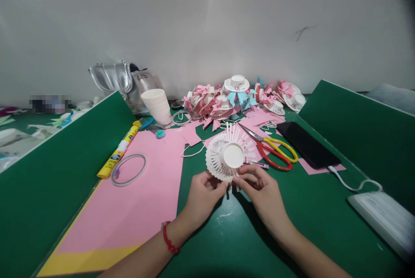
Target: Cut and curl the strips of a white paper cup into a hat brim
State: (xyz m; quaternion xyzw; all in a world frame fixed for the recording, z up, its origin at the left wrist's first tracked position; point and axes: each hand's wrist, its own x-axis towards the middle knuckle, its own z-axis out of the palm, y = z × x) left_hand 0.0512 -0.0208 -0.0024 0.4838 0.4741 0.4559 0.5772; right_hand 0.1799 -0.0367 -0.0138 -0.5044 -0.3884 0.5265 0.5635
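Between my two hands is a white paper cup (233,155) whose wall is cut into strips that fan out around the round base. My left hand (206,192) pinches its lower left rim, where the strip ends make a scalloped edge. My right hand (257,183) grips the strips at the lower right with thumb and fingers. Uncurled strips stick out at the top, right and bottom. Just beyond the right hand lie scissors (275,152) with one red and one yellow handle, and a slim pinkish tool (256,163) partly behind the fingers.
Pink paper (152,200), a yellow glue stick (119,150) and a tape roll (129,170) lie left. Stacked cups (156,107) and several finished cup hats (236,83) stand behind. A phone (308,145), a white cable (356,187) and a face mask (385,217) are right, between green dividers (363,139).
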